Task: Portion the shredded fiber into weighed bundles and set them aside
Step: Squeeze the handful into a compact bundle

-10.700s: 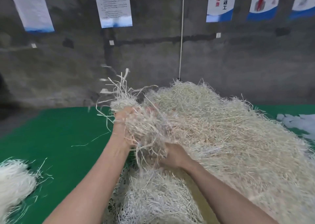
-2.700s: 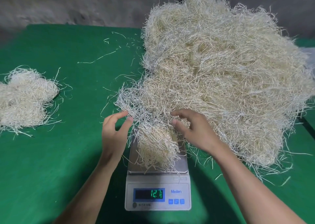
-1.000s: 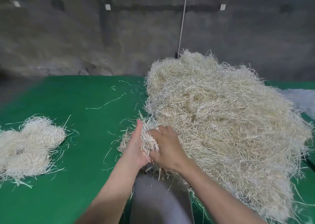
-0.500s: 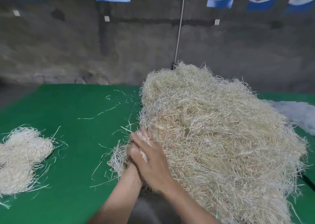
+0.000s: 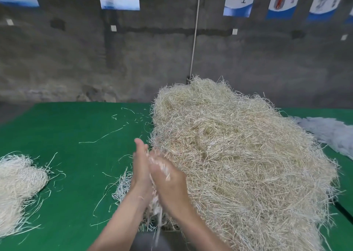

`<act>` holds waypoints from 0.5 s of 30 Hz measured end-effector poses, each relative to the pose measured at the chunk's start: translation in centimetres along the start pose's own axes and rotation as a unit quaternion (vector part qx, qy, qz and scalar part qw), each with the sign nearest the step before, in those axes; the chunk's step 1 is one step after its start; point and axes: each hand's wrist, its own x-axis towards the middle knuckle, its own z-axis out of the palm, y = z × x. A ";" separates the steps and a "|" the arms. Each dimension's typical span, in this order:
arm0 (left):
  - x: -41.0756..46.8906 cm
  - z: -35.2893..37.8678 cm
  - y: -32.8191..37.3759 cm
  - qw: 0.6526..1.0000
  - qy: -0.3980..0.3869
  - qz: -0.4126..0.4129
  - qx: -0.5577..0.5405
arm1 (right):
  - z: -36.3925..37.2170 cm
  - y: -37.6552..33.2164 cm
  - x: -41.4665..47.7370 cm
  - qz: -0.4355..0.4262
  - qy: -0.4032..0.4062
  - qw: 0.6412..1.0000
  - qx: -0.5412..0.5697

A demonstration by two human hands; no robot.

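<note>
The step in hand looks to be the shaping of one portion into a bundle; the left hand and the right hand meet palm to palm in the lower centre of the frame, with a small wad of fiber squeezed between them; the left hand's fingers stand straight and flat against the wad, pressing rather than clasping, while the right hand's are blurred but appear curled over it from the other side; loose strands hang from under the palms above a grey flat surface at the bottom edge, probably the scale, though no display is in view. The rest of the fiber lies as a big heap filling the right half of the green counter, its near left edge just beside the hands; what look like finished bundles sit at the left edge of the frame, well apart from the heap; stray strands dot the counter between the two. To do this well, the palms should press evenly so that the wad packs tight; trailing ends want tucking in before it is put down, since shredded fiber is light, springy and clingy, and loose tails may snag the heap and drag extra strands along, spoiling the weight; the bundle then belongs at the left, beside the others and clear of the heap.
</note>
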 end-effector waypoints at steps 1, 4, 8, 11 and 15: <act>1.2 -0.4 -0.7 0.999 0.022 -0.007 -0.031 | 0.6 0.3 -0.7 -0.001 0.033 0.999 -0.015; 0.3 -0.2 -1.5 0.993 0.104 0.055 0.011 | 0.4 0.3 0.3 0.029 0.121 0.990 0.067; -1.0 -1.2 -3.2 0.994 0.017 -0.069 -0.089 | -2.1 -0.9 3.1 0.105 0.189 0.956 0.198; -1.1 -0.7 -2.6 0.949 -0.084 -0.225 -0.202 | -2.1 0.5 2.9 0.093 0.169 0.978 0.077; 1.2 -0.8 -1.6 0.953 0.012 -0.197 -0.228 | 0.4 4.4 -1.9 -0.040 0.034 0.984 -0.168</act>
